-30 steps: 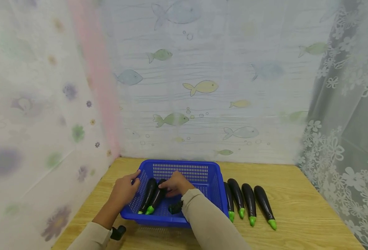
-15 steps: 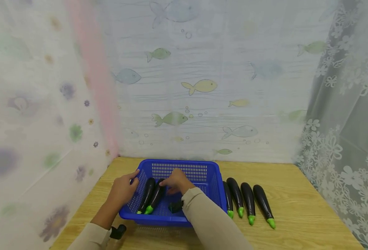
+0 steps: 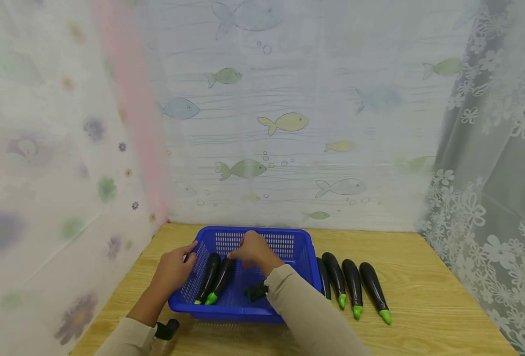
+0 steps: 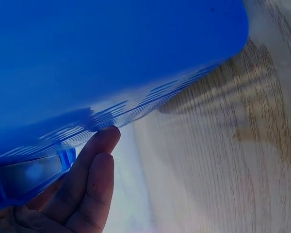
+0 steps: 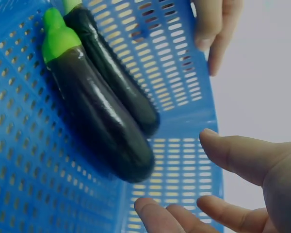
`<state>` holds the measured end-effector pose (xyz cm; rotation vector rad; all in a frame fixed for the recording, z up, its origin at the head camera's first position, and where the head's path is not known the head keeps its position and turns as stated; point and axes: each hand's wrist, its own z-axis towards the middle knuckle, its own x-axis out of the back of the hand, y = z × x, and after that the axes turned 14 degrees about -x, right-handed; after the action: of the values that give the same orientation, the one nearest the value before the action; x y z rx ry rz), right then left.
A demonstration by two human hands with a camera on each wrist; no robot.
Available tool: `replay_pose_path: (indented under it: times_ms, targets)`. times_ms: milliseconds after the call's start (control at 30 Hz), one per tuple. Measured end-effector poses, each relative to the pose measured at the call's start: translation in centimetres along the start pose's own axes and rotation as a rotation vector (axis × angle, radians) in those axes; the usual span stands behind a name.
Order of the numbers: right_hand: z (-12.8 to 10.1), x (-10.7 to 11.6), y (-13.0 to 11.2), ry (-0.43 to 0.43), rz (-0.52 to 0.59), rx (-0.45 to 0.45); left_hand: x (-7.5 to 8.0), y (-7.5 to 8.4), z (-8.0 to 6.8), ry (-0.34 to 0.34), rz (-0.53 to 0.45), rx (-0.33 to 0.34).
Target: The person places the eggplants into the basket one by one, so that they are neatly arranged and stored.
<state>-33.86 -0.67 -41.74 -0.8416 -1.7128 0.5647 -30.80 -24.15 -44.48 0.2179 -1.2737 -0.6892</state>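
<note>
In the head view, two dark eggplants, the left one (image 3: pixel 209 279) and the one beside it (image 3: pixel 222 282), lie side by side in the blue plastic basket (image 3: pixel 226 311), green stem ends toward the front. My left hand (image 3: pixel 173 269) holds the basket's left rim; in the left wrist view its fingers (image 4: pixel 101 184) lie along the slotted outer wall. My right hand (image 3: pixel 253 249) is inside the basket near the far end of the right eggplant. Seen from the right wrist, its thumb and fingers are spread, apart from the nearer eggplant (image 5: pixel 97 111), with nothing between them.
Several more eggplants (image 3: pixel 353 284) lie in a row on the wooden table (image 3: pixel 422 282), right of the basket; the leftmost is partly hidden by its rim. Behind the table hangs a fish-print curtain (image 3: pixel 289 158). Black wrist cameras (image 3: pixel 166 330) show under both sleeves.
My right hand has let go of the right eggplant and risen slightly away toward the back of the basket. My left hand stays on the rim.
</note>
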Motion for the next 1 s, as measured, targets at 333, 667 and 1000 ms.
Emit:
replay_pose_path:
  times_ms: [333, 667, 1000]
  targets:
    - [-1.7, 2.8, -0.6, -0.023, -0.035, 0.087, 0.2, -0.2, 0.1, -0.016, -0.022, -0.012]
    - [-3.2, 6.0, 0.1, -0.006, -0.062, 0.145, 0.4, -0.1, -0.5, -0.116, -0.057, -0.031]
    - [-3.6, 8.6, 2.5, -0.031, -0.012, 0.134, 0.4, -0.1, -1.0, -0.156, -0.135, 0.027]
